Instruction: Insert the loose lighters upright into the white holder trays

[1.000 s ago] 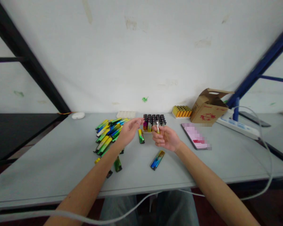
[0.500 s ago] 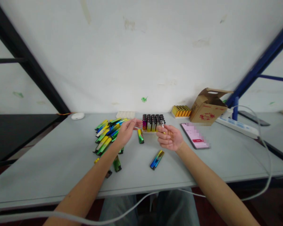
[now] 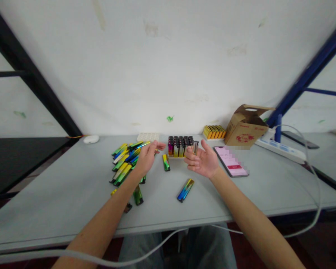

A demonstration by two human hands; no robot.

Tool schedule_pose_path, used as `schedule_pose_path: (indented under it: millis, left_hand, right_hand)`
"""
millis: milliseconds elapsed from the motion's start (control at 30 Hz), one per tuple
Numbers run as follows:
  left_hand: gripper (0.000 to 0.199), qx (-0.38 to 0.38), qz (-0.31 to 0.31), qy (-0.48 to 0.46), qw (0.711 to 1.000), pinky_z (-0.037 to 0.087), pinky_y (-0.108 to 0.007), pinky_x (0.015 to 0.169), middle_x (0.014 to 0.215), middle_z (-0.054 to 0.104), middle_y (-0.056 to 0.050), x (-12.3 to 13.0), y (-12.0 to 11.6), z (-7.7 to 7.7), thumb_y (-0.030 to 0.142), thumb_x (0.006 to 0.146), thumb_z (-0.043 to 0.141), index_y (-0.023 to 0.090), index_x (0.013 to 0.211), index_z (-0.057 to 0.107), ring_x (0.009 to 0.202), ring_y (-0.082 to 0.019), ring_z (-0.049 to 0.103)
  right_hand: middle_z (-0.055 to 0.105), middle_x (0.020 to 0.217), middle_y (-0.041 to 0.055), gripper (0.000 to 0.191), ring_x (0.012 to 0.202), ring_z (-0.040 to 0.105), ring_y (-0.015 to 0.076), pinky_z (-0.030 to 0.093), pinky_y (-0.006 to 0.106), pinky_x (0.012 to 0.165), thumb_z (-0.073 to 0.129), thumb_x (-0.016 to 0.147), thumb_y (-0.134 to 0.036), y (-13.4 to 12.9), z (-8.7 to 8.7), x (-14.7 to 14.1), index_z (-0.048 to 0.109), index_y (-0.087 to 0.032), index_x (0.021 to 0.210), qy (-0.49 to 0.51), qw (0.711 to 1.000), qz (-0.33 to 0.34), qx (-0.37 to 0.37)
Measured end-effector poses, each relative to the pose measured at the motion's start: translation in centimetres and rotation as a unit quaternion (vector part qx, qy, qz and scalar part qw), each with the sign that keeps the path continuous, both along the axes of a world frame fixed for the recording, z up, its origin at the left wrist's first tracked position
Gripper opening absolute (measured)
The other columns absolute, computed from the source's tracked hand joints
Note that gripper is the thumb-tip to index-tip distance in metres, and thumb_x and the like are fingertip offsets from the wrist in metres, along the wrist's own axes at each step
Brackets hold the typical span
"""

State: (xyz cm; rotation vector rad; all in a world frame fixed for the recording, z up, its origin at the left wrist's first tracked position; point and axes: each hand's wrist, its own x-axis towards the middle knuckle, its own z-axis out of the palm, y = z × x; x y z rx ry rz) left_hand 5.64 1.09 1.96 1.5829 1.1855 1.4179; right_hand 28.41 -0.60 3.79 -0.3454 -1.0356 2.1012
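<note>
Metallic-looking, a lighter (image 3: 195, 148) stands upright against the curled fingers of my right hand (image 3: 203, 160), its thumb raised away. Just behind is a block of upright black-topped lighters (image 3: 180, 146) in a pale tray. My left hand (image 3: 148, 157) hovers over the right side of a heap of green, yellow and blue lighters (image 3: 123, 170), fingers stretched out with no object visible in them. Between my hands lies a green-yellow lighter (image 3: 166, 163). Nearer the front edge rests a blue-gold lighter (image 3: 185, 190). My left forearm hides part of the heap.
A white perforated tray (image 3: 148, 137) lies by the wall. To the right are a tray of yellow batteries-like cylinders (image 3: 214, 132), an open cardboard box (image 3: 245, 129), a phone (image 3: 231, 161) and a power strip (image 3: 281, 150). A white case (image 3: 91, 139) sits at left.
My right thumb has lifted off the lighter, and that hand has opened somewhat. My left hand has shifted slightly left, away from the block of lighters.
</note>
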Motion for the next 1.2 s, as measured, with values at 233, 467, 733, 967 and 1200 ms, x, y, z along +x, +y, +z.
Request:
schedule_pose_path:
  millis: [233, 467, 733, 967, 1200]
  left_hand:
    - [0.063, 0.013, 0.006, 0.023, 1.0, 0.052, -0.035, 0.078, 0.094, 0.076, -0.011, -0.1, 0.3, -0.5, 0.069, 0.088, 0.04, 0.015, 0.088, 0.073, 0.089, -0.024, 0.069]
    - [0.063, 0.029, 0.001, 0.05, 0.998, 0.052, -0.034, 0.078, 0.093, 0.076, -0.01, -0.1, 0.3, -0.6, 0.067, 0.09, 0.038, 0.015, 0.089, 0.073, 0.089, -0.023, 0.069]
    - [0.064, 0.028, 0.009, 0.059, 0.998, 0.053, -0.033, 0.077, 0.093, 0.077, -0.01, 0.0, 0.3, -0.5, 0.068, 0.09, 0.036, 0.015, 0.089, 0.073, 0.088, -0.023, 0.069]
    - [0.066, 0.025, 0.016, 0.052, 0.998, 0.053, -0.034, 0.076, 0.092, 0.077, -0.011, 0.0, 0.2, -0.5, 0.07, 0.088, 0.037, 0.015, 0.087, 0.073, 0.087, -0.023, 0.069]
    - [0.067, 0.015, 0.017, 0.044, 0.999, 0.053, -0.034, 0.077, 0.092, 0.077, -0.011, 0.0, 0.3, -0.5, 0.073, 0.087, 0.036, 0.016, 0.086, 0.073, 0.088, -0.024, 0.069]
  right_hand:
    - [0.02, 0.051, -0.0076, 0.055, 0.046, 0.015, 0.0078, 0.022, 0.016, 0.04, 0.045, 0.088, -0.064, 0.6, -0.3, 0.3, 0.031, -0.021, 0.056, 0.053, 0.997, 0.051, 0.006]
    - [0.02, 0.049, -0.0084, 0.05, 0.044, 0.014, 0.0072, 0.022, 0.017, 0.039, 0.055, 0.078, -0.058, 0.8, -0.7, 0.3, 0.029, -0.022, 0.055, 0.052, 0.999, 0.004, 0.011]
    - [0.019, 0.049, -0.0092, 0.045, 0.044, 0.011, 0.0071, 0.021, 0.017, 0.038, 0.058, 0.074, -0.052, 0.8, -0.4, 0.0, 0.031, -0.022, 0.055, 0.007, 0.999, -0.045, 0.026]
    - [0.018, 0.051, -0.0092, 0.04, 0.045, 0.009, 0.0079, 0.018, 0.016, 0.037, 0.054, 0.076, -0.05, 0.9, -0.5, -0.5, 0.032, -0.022, 0.058, -0.023, 0.996, -0.084, 0.021]
    - [0.019, 0.051, -0.0095, 0.04, 0.045, 0.008, 0.0078, 0.016, 0.016, 0.037, 0.054, 0.075, -0.052, 0.9, -0.7, -0.7, 0.032, -0.023, 0.059, -0.049, 0.996, -0.077, 0.012]
